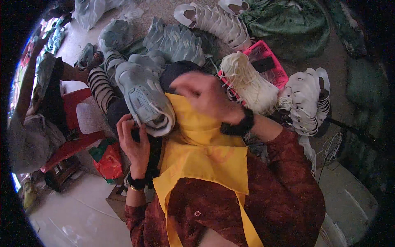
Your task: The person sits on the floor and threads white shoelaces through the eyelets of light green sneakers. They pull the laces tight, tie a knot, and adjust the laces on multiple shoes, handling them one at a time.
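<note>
A pale grey sneaker or shoe upper (144, 94) lies across my lap, its padded opening turned toward me. My left hand (133, 146) is at the edge of that opening, fingers bent around the rim and holding it. To the right of the shoe, my right hand (205, 96) is raised above the yellow apron (201, 158). Motion smears its fingers, so I cannot make out whether anything is in them. A dark rounded shape, probably my knee (179, 72), shows just beyond that hand.
A bundle of cream laces (249, 84) lies against a pink basket (277, 68). Stacked white shoe uppers (304, 101) sit at right, with more white uppers (220, 24) beyond. Grey uppers (175, 41) lie ahead. A green sack (288, 26) stands far right; a red chair (76, 111) is at left.
</note>
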`<move>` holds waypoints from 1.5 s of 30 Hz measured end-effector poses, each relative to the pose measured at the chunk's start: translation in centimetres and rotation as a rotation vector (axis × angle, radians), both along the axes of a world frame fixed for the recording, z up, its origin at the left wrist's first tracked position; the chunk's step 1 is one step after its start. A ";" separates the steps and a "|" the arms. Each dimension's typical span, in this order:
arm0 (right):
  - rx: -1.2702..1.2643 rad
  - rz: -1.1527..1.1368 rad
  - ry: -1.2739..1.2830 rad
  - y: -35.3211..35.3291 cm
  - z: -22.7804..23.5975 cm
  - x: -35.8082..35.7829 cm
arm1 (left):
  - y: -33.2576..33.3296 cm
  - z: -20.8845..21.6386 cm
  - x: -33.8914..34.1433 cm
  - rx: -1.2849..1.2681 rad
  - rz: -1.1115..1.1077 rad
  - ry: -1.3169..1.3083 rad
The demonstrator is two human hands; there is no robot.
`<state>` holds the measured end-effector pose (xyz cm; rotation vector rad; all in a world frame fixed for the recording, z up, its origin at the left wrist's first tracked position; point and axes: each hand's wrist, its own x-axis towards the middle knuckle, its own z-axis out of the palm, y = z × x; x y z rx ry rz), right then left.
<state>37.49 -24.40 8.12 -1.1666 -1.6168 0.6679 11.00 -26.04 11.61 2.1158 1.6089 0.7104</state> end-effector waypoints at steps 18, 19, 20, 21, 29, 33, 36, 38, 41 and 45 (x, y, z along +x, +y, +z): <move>-0.470 0.141 -0.749 4.0 -30.3 13.8 | 1.0 -0.2 -0.4 -0.067 -0.033 0.024; -0.511 0.141 -0.627 4.6 -29.3 13.8 | 1.0 -0.2 -0.5 -0.071 -0.033 0.027; -0.587 0.120 -0.520 4.9 -28.0 14.2 | 0.9 -0.1 -0.5 -0.064 -0.037 0.033; -0.656 0.094 -0.414 5.7 -24.5 14.7 | 0.9 -0.1 -0.6 -0.051 -0.043 0.038; -0.583 0.068 0.015 7.5 -8.7 18.0 | 1.3 1.2 -0.2 -0.135 -0.072 -0.024; -0.713 0.130 0.206 6.8 -3.2 16.5 | 1.6 1.4 -1.1 -0.274 -0.039 -0.063; -0.567 0.183 0.327 6.2 0.9 15.9 | 1.9 2.5 -0.5 -0.317 -0.082 -0.175; -0.426 0.253 0.366 5.8 3.9 15.3 | 2.3 3.6 0.0 -0.296 -0.100 -0.205; -0.294 0.254 0.270 5.5 7.9 13.6 | 3.5 5.6 1.0 -0.252 -0.123 -0.198; -0.171 0.545 0.452 5.9 11.2 10.3 | 6.5 8.2 7.2 -0.199 -0.371 -0.377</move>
